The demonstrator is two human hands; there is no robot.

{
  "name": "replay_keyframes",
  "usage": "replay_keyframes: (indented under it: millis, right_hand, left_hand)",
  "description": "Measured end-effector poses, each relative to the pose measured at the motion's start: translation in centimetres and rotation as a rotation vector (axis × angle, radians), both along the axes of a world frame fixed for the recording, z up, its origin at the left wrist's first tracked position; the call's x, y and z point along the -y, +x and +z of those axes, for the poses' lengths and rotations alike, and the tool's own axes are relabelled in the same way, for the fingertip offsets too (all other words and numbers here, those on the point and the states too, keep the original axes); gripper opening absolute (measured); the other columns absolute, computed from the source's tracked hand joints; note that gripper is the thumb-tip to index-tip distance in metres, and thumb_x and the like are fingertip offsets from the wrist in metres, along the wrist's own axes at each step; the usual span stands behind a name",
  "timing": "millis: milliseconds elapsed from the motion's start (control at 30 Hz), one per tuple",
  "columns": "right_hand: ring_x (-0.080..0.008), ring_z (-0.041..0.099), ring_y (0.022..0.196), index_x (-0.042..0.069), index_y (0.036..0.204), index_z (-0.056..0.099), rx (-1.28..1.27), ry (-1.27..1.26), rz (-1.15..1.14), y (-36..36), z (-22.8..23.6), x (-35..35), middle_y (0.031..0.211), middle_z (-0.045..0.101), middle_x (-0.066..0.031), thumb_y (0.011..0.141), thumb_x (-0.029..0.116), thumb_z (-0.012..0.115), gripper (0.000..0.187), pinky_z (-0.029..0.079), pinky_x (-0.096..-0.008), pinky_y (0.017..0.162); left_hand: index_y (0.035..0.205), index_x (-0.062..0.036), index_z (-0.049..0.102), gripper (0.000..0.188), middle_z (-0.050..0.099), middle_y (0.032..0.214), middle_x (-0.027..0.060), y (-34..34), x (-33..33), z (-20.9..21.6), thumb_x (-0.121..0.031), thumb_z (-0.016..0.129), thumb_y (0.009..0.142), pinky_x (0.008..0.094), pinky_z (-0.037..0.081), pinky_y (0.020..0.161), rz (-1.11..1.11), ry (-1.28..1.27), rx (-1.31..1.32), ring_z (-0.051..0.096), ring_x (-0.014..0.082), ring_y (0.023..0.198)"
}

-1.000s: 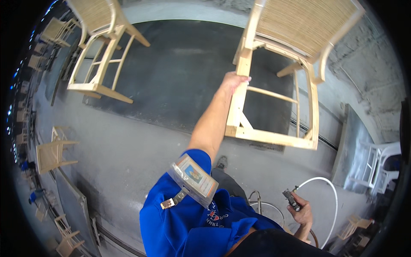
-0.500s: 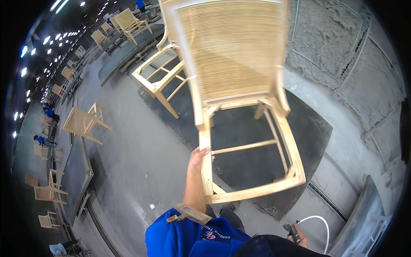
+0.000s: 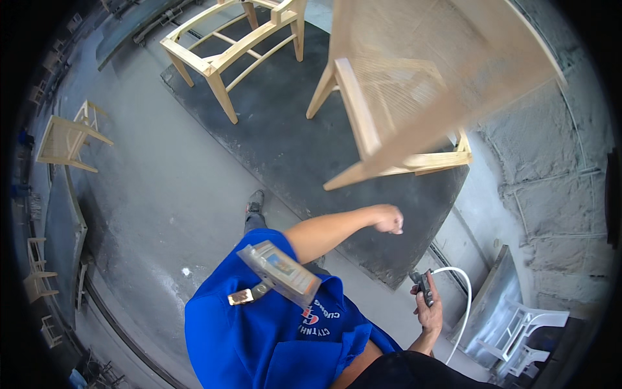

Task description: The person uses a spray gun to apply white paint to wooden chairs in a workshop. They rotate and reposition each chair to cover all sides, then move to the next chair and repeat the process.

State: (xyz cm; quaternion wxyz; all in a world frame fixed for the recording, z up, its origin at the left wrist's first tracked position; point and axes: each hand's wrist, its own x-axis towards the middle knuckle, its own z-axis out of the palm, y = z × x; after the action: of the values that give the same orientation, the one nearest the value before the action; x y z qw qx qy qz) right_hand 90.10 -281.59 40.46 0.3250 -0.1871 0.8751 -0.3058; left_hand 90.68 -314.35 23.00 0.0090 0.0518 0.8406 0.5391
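A pale wooden chair (image 3: 353, 107) with a woven back stands turned on the dark board, smeared by motion. Its back panel (image 3: 512, 45) fills the upper right. My left hand (image 3: 387, 219) hangs in the air just below this chair, apart from it, slightly blurred. The fingers are curled in, and nothing shows in them. Lower right, my right hand (image 3: 427, 316) is closed round a small dark spray gun (image 3: 424, 290). A white hose (image 3: 468, 295) runs from the gun and curves down beside my forearm.
Another wooden chair with an open seat frame (image 3: 243, 45) stands farther left on the dark board (image 3: 278, 129). More chairs (image 3: 65, 139) line the left side. A rough grey wall (image 3: 551, 194) rises at the right, near a whitish panel with white chair-like frames (image 3: 518, 330).
My left hand has let go of the chair's seat frame and moved right. The chair has turned, its back swinging toward the right and nearer. My right hand with the spray gun has come up.
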Motion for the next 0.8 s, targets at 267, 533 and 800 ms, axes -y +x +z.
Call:
replay_keyframes:
  millis: [267,533,800]
  right_hand:
    - [-0.0229,0.072,0.09,0.005,0.15,0.055,0.0,0.133,-0.067,8.8,-7.3,15.1,0.107,0.075,-0.0154,0.096,0.021,0.07,0.059,0.057,-0.0347,0.082]
    - [-0.0385,0.06,0.134,0.006,0.148,0.056,0.082,0.026,-0.113,12.2,-22.8,28.8,0.14,0.065,-0.0225,0.096,0.018,0.069,0.055,0.046,-0.0402,0.112]
    - [-0.0321,0.062,0.132,0.01,0.149,0.057,0.148,-0.424,-0.575,10.5,-32.1,40.5,0.135,0.068,-0.0223,0.098,0.017,0.068,0.053,0.047,-0.0387,0.11]
  left_hand:
    - [0.163,0.0003,0.02,0.107,0.039,0.161,0.027,7.5,33.8,-18.2,-0.047,0.079,0.087,0.0426,0.038,0.119,1.039,0.405,0.104,0.04,0.0396,0.15]
    - [0.138,-0.004,0.051,0.057,0.066,0.12,0.0219,-0.1,40.6,-28.5,-0.049,0.053,0.103,0.047,0.048,0.099,0.677,0.271,-0.027,0.063,0.0436,0.112]
    - [0.126,-0.001,0.055,0.056,0.068,0.108,0.0218,-0.5,31.1,-11.9,-0.053,0.046,0.106,0.0493,0.049,0.092,0.863,0.117,0.144,0.065,0.0404,0.104]
